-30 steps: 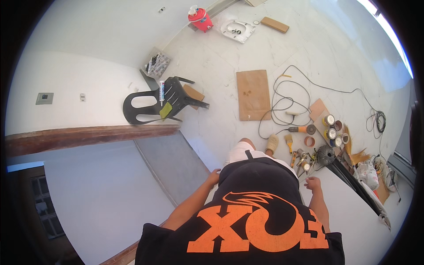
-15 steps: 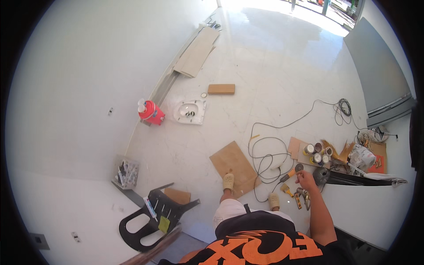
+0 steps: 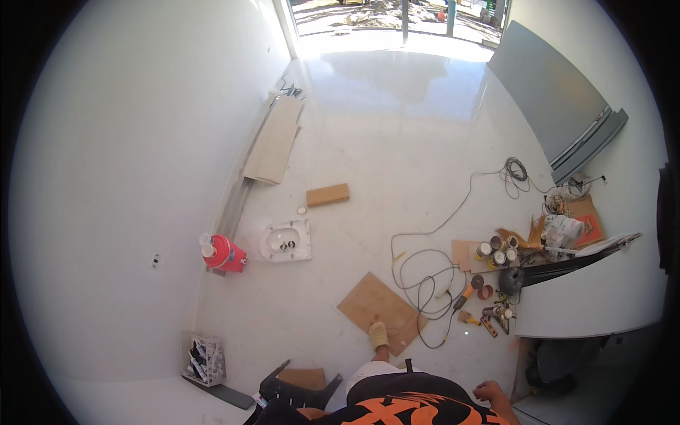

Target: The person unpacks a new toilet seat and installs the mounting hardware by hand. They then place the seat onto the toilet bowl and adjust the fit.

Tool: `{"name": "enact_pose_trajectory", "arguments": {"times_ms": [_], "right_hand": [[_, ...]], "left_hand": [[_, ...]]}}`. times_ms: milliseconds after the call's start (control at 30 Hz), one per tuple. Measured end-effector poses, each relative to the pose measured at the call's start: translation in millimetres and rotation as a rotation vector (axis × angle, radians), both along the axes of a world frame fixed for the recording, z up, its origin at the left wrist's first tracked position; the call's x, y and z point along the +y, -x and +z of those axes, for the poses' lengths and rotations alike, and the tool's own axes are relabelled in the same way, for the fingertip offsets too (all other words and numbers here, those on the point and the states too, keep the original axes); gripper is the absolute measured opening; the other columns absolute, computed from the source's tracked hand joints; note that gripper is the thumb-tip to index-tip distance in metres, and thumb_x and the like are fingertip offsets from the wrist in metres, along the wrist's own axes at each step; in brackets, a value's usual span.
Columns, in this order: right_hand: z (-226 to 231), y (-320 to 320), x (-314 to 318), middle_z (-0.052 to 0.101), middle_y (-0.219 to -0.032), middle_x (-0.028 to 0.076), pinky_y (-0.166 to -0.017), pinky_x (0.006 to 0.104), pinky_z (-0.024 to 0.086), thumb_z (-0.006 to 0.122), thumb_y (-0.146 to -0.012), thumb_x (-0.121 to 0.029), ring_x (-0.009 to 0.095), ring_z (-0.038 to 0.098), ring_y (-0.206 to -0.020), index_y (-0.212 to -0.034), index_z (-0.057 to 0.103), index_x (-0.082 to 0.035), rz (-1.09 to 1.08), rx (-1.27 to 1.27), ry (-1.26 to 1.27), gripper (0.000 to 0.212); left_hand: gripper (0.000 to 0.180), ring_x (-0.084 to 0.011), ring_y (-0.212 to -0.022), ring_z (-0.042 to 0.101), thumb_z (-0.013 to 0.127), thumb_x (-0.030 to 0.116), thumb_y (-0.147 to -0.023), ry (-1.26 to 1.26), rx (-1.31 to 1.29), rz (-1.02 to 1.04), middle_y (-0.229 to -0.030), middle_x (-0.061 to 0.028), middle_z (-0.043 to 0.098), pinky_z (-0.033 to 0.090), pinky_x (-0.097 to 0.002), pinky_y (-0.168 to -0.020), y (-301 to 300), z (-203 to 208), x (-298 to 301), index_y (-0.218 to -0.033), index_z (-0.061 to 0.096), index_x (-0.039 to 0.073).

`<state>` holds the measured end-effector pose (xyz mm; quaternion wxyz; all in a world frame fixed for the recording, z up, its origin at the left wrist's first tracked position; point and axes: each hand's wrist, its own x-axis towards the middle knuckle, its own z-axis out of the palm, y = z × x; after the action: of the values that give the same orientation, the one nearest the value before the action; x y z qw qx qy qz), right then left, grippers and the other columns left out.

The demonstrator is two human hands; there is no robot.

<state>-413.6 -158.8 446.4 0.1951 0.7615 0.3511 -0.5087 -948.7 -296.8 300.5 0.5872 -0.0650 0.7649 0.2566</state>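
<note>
My right hand [image 3: 489, 392] hangs low beside my body at the lower edge, its fingers loosely curled with nothing visible in them. It is apart from the tools on the floor. Nearest are a yellow-handled brush [image 3: 467, 319], a small orange level [image 3: 489, 326] and an orange and black angle grinder [image 3: 467, 292] with its cable. A reddish-brown ring [image 3: 485, 292] lies by the grinder. Only a bit of my left arm [image 3: 312, 412] shows at the bottom, near a dark plastic chair [image 3: 301, 386]; the left hand is out of sight.
My foot rests on a cardboard sheet [image 3: 379, 308]. A looped cable [image 3: 425, 273] crosses the floor. Several cans [image 3: 498, 251] stand right, near a white panel [image 3: 588, 308]. At left are a red jug [image 3: 225, 253], a toilet seat [image 3: 287, 241] and a bin of tubes [image 3: 205, 360].
My right hand has drawn back from beside the grinder to my side, uncovering the reddish-brown ring. The view has tilted up, and the chair has slid toward the lower edge.
</note>
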Motion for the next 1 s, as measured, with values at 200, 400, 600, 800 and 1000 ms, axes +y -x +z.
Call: {"name": "enact_pose_trajectory", "arguments": {"times_ms": [200,400,600,800,1000], "right_hand": [[-46,69,35,0.078,-0.09,0.016,-0.076,0.0358,0.06,0.078,-0.089,-0.018,0.022,0.076,-0.081,-0.117,0.072,0.003,0.056,0.244,-0.61,0.036],[-105,108,-40,0.076,-0.09,0.012,-0.068,0.0311,0.057,0.072,-0.092,-0.014,0.017,0.072,-0.079,-0.12,0.069,0.005,-0.211,0.395,-0.511,0.033],[-142,79,-192,0.077,-0.083,0.016,-0.056,0.0372,0.06,0.077,-0.083,-0.005,0.023,0.075,-0.069,-0.111,0.074,0.004,-0.087,0.188,0.015,0.029],[-142,115,-222,0.076,-0.078,0.017,-0.058,0.0362,0.06,0.083,-0.079,-0.009,0.023,0.074,-0.065,-0.107,0.074,0.007,-0.133,0.188,0.045,0.034],[-159,280,-127,0.071,-0.078,0.007,-0.064,0.0312,0.055,0.084,-0.083,-0.013,0.017,0.067,-0.067,-0.107,0.074,0.003,-0.001,0.155,-0.234,0.031]], "left_hand": [[0.063,-0.0322,-0.11,0.07,0.066,0.046,-0.098,-0.118,0.09,-0.168,-0.125,-0.0217,0.072,0.056,-0.041,-0.093,26,17,-48,-0.138,0.062,-0.003],[0.063,-0.034,-0.11,0.07,0.066,0.047,-0.098,0.009,0.172,-0.28,-0.125,-0.0231,0.071,0.056,-0.0423,-0.093,79,53,-143,-0.136,0.063,-0.004],[0.063,-0.0357,-0.11,0.07,0.066,0.047,-0.098,0.236,0.197,-0.264,-0.125,-0.0245,0.071,0.056,-0.0437,-0.093,135,90,-234,-0.134,0.064,-0.004],[0.063,-0.0374,-0.11,0.071,0.067,0.048,-0.097,0.419,0.072,-0.418,-0.125,-0.026,0.071,0.056,-0.0451,-0.093,206,89,-269,-0.133,0.065,-0.005],[0.064,-0.0391,-0.11,0.071,0.067,0.048,-0.097,0.612,-0.327,-1.017,-0.124,-0.0274,0.07,0.056,-0.0465,-0.093,348,38,-229,-0.131,0.067,-0.005]]}}
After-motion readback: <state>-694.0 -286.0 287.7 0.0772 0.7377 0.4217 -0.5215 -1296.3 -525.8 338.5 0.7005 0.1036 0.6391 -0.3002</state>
